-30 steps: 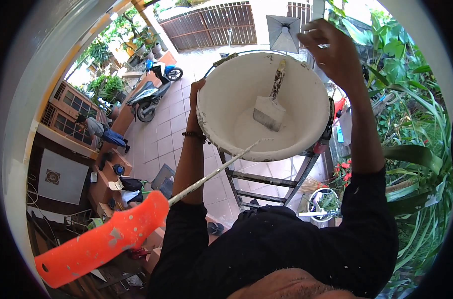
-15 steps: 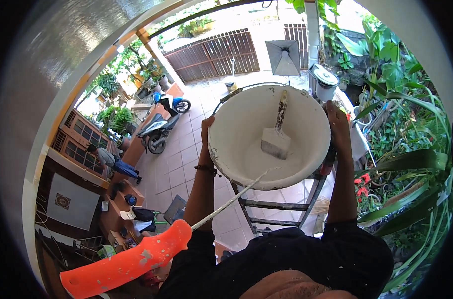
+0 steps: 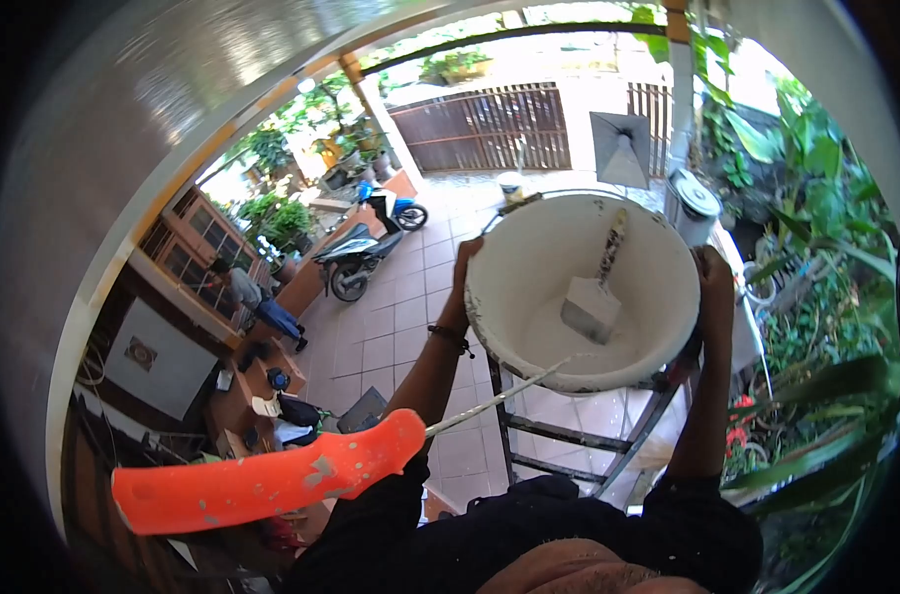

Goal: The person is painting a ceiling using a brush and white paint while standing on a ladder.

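A wide white bucket [image 3: 514,307], its rim stained with paint, is between my hands above a stepladder. On its left side my left hand [image 3: 466,275] is closed against the rim, and my right hand [image 3: 715,287] grips the opposite side. Whether the bucket rests on the ladder is hidden. Inside leans a wide flat paintbrush [image 3: 591,309] with a paint-spotted handle. Large in the foreground is a paint-flecked orange handle [image 3: 272,485] with a thin metal rod, whose tip overlaps the bucket's near rim; neither hand is on this handle.
Beneath the bucket stands the dark stepladder [image 3: 569,436] on a tiled floor. A lamp [image 3: 620,148] and a lidded bin [image 3: 695,203] are beyond it. Plants [image 3: 806,327] crowd the right. At left are a motorbike [image 3: 366,243] and another person [image 3: 257,302].
The bucket, both hands and the background have shifted rightward in view. The orange handle lies more level than before. Both hands keep their grip on the bucket.
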Tool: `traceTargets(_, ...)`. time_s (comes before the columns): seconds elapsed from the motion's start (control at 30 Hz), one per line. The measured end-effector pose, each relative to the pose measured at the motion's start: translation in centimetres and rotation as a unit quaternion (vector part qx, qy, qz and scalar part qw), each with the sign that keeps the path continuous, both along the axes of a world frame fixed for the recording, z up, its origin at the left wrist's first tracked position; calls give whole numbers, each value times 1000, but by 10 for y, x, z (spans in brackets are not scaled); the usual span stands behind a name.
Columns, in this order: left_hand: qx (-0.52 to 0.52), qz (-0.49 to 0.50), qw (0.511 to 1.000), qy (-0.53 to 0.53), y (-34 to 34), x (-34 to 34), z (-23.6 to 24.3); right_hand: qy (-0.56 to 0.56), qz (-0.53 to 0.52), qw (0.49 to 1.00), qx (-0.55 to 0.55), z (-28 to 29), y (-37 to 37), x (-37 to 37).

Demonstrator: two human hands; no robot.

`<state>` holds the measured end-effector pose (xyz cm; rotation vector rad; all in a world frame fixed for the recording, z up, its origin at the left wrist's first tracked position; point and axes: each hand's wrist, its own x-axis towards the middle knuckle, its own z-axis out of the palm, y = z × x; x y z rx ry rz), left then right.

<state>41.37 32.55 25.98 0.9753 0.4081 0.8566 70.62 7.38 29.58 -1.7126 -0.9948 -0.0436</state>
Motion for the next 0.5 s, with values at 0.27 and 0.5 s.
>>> traceTargets(0.27, 246, 131, 959, 50, -17, -6, 1, 48, 64, 997, 12, 1, -5, 1)
traceTargets(0.5, 359, 52, 912, 192, -47, -36, 72, -21, 24, 999, 20, 1, 4, 0)
